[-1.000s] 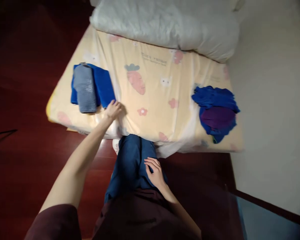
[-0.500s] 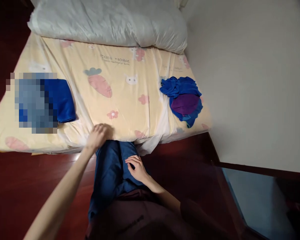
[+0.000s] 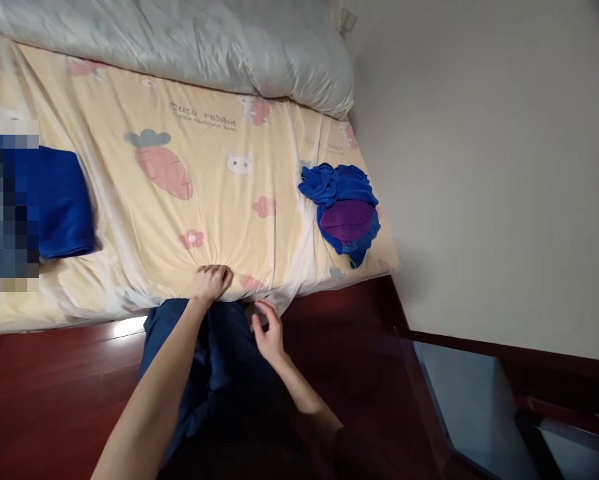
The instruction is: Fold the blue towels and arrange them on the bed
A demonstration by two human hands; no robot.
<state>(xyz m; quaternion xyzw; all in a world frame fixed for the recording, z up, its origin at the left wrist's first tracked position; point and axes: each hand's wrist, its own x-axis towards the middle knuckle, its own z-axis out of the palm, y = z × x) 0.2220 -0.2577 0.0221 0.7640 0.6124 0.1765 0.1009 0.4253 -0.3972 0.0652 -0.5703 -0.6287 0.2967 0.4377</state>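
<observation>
My left hand [image 3: 211, 283] is closed at the front edge of the bed, on the yellow bed sheet [image 3: 209, 200] printed with carrots, flowers and rabbits. Creases in the cloth run together at its knuckles; the fingertips are hidden. Just right of it, my right hand [image 3: 270, 333] hovers by the mattress edge with thumb and fingers apart, holding nothing. Near that hand a white fold of cloth [image 3: 285, 299] hangs over the edge. A bunched blue cloth [image 3: 346, 183] with a purple piece [image 3: 348, 221] on it lies on the bed's right side.
At the left lies a folded blue cloth [image 3: 66, 203], partly covered by a blurred patch. A rolled pale grey quilt [image 3: 204, 50] stretches along the back. The wall [image 3: 479, 167] rises at the right. Dark red floor [image 3: 54, 400] shows below the bed.
My left hand has shifted right along the bed edge, and the sheet is now creased toward it. My right hand has risen to the edge. The view has swung right.
</observation>
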